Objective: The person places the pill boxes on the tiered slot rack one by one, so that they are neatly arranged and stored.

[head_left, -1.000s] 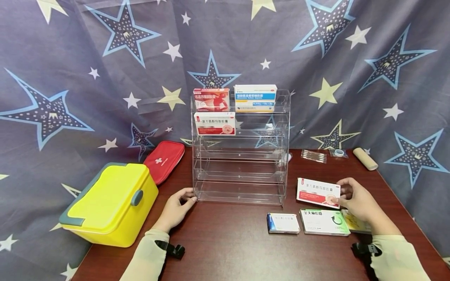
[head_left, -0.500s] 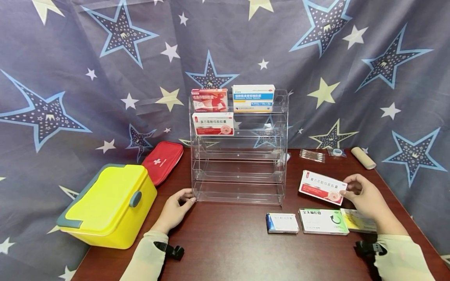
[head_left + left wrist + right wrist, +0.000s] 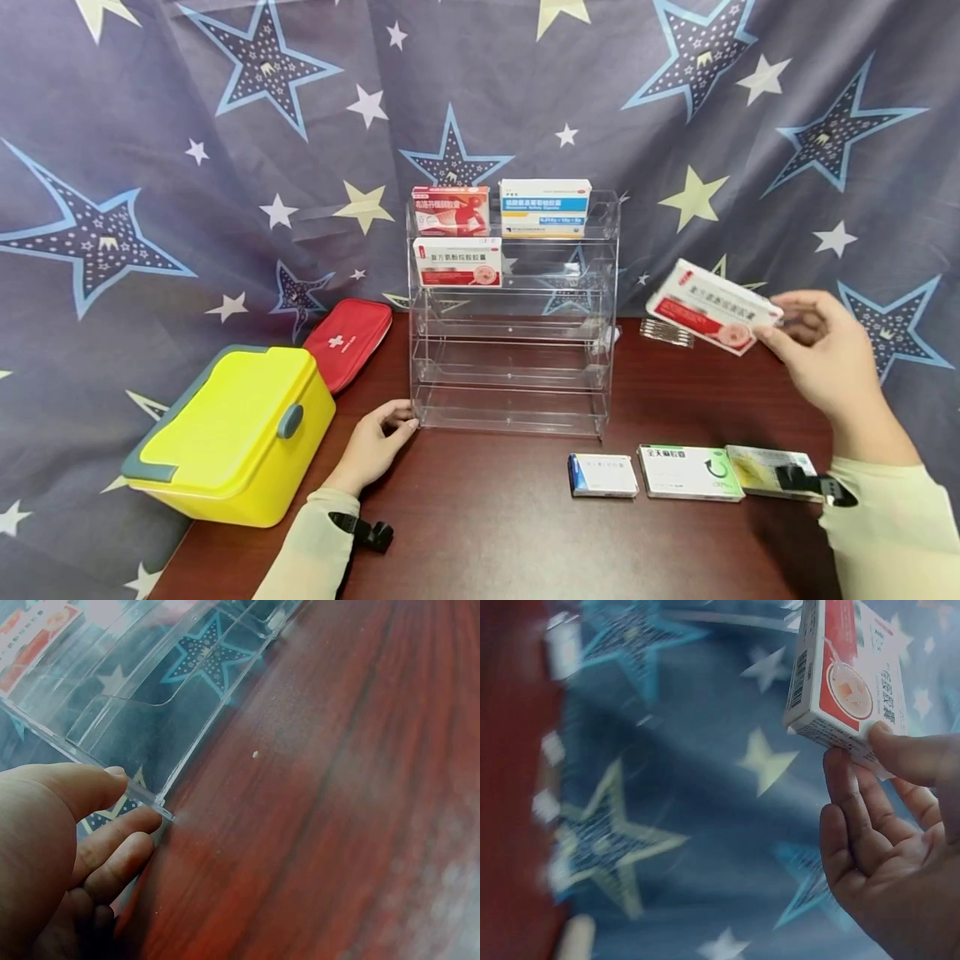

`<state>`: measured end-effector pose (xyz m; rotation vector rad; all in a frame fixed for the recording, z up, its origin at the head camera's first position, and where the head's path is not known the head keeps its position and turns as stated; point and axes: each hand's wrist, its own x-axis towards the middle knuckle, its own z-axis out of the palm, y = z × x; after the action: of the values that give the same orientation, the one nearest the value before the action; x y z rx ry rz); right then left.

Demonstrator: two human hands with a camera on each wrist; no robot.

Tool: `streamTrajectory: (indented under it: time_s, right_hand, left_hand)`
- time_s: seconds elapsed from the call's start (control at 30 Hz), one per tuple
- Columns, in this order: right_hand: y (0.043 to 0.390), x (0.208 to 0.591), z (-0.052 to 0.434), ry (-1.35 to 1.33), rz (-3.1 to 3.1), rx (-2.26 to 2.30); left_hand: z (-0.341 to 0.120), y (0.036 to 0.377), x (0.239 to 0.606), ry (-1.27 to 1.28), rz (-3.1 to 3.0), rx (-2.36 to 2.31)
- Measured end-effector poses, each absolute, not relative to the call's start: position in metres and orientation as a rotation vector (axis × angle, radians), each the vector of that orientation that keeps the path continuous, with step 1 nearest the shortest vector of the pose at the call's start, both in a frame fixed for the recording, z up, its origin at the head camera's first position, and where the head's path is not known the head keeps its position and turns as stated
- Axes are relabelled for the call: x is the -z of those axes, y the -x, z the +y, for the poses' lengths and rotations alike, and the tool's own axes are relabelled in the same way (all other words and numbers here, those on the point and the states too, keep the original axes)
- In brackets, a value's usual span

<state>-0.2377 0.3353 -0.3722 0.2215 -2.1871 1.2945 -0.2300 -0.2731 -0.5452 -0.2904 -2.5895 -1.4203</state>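
Note:
My right hand [image 3: 832, 358] pinches one end of a white and red medicine box [image 3: 712, 307], raised above the table and tilted. In the right wrist view the thumb lies on the front of that medicine box [image 3: 847, 682], with fingers behind it. My left hand [image 3: 375, 446] holds the lower left corner of a clear tiered display rack [image 3: 510, 423]; the left wrist view has the thumb on the rack's edge [image 3: 154, 796]. On the top tier stand a red medicine box [image 3: 451, 212] and a blue and white one [image 3: 545, 208]. A matching white and red box [image 3: 457, 263] stands one tier lower.
Blue-white [image 3: 603, 476], green-white [image 3: 690, 472] and yellow [image 3: 768, 467] boxes lie in a row at the front right. A yellow case [image 3: 232, 425] and a red first-aid pouch [image 3: 348, 343] are at left. Packaged cotton swabs [image 3: 666, 333] lie behind. A starry curtain [image 3: 315, 167] backs the table.
My right hand has lifted the white and red box up and to the right, away from the row of boxes, tilting it more. The left hand stays at the rack's corner.

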Motion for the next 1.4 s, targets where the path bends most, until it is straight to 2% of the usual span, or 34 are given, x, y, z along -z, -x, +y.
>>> streamTrajectory:
  time_s: [0.23, 0.57, 0.9, 1.4]
  right_hand:
    - [0.268, 0.311, 0.287, -0.313, -2.146, -1.271]
    - [0.313, 0.267, 0.214, -0.394, -2.162, -1.264]
    - [0.339, 0.278, 0.166, -0.423, -2.295, -1.092]
    - [0.337, 0.289, 0.150, -0.380, -2.411, -0.842]
  left_hand:
    - [-0.273, 0.230, 0.544, 0.289, -2.600, 1.404]
    - [-0.273, 0.230, 0.542, 0.277, -2.607, 1.412]
    - [-0.272, 0.228, 0.541, 0.269, -2.617, 1.401]
    - [-0.272, 0.230, 0.544, 0.280, -2.604, 1.403]
